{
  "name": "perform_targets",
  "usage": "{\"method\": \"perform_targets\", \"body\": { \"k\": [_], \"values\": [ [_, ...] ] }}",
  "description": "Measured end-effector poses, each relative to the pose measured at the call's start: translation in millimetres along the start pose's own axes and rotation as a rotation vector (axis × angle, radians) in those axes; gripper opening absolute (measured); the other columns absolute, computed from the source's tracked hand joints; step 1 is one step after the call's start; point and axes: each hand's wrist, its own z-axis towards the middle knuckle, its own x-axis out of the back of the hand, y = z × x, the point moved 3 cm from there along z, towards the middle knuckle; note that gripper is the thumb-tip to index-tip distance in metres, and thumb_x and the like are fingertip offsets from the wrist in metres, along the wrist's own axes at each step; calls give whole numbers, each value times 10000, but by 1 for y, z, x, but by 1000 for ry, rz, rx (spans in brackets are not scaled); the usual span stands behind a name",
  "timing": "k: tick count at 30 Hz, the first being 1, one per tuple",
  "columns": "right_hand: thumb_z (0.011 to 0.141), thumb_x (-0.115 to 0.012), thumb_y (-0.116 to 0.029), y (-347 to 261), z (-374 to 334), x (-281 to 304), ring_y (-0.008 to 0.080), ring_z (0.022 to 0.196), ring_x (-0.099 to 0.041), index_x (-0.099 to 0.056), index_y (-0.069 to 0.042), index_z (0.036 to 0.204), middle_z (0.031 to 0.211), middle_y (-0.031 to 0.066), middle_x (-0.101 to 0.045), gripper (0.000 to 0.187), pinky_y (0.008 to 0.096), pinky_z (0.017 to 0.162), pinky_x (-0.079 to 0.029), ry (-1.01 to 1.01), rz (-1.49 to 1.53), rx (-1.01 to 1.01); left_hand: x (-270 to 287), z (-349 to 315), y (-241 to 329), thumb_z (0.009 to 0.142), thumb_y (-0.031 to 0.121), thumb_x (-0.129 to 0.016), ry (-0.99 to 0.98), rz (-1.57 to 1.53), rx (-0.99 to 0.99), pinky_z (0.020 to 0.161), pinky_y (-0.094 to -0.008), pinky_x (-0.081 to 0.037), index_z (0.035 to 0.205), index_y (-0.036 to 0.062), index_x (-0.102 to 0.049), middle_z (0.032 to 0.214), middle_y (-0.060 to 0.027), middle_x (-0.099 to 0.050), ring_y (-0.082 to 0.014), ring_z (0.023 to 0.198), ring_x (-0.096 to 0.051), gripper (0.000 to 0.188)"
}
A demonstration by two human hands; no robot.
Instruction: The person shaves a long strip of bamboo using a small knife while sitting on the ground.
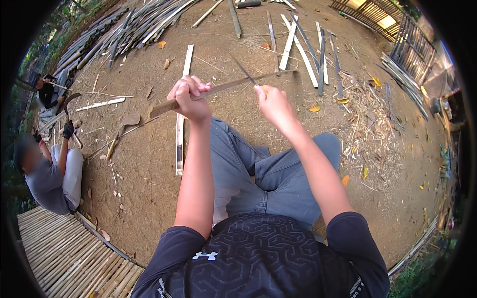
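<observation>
My left hand [193,102] is closed around a long bamboo strip [226,86], raised over the ground in front of my knees. The strip slants from its thick near end at the left to a thin far end at the right. In my right hand [276,108] is a knife, its fingers wrapped round the handle. The knife's narrow dark blade [243,68] points up and to the left, close to the strip; I cannot tell whether they touch. Under my left forearm lies a pale split bamboo piece [180,141].
A hooked blade with a wooden handle [118,135] lies left of me. At the left sit two people; the nearer one's gloved hand [68,130] holds a curved sickle [68,103]. Split bamboo [298,47] lies ahead, shavings [370,144] at right, a slatted bamboo platform [74,248] at lower left.
</observation>
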Motion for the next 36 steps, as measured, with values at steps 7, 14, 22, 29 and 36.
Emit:
{"method": "perform_targets", "body": {
  "k": [7,14,22,29,36],
  "values": [
    [1008,-456,-392,-14,-10,-5,420,829,-683,-668,-44,903,829,226,-696,421,514,750,-524,-96,24,51,23,7,-3,853,240,-402,-1,-8,30,588,-389,-489,568,91,-369,573,-52,-399,-184,588,-453,323],
    [1003,-463,-382,36,12,-21,436,820,-675,-683,-72,1041,863,236,-694,383,514,732,-538,-30,-78,-73,31,9,-8,850,220,-395,16,-25,34,582,-375,-488,575,81,-374,578,-56,-404,-185,579,-448,310],
    [1009,-433,-413,117,56,-28,422,903,-680,-677,-13,1036,947,256,-692,469,527,836,-510,-33,-147,-290,27,11,-17,859,257,-397,107,-26,98,613,-380,-478,585,101,-364,585,-47,-399,-187,591,-447,317],
    [994,-483,-386,50,29,-48,428,788,-691,-675,-41,1046,863,215,-710,398,500,688,-550,81,-74,17,32,16,-4,833,185,-414,98,-49,34,543,-361,-495,555,76,-377,560,-64,-407,-176,553,-433,301],
    [989,-480,-401,205,103,-41,385,1146,-608,-665,-9,1145,1198,237,-641,461,494,968,-478,0,-264,-509,43,26,-20,866,213,-402,111,-79,95,591,-371,-493,591,95,-372,589,-38,-386,-167,579,-433,302]
  ]
}}
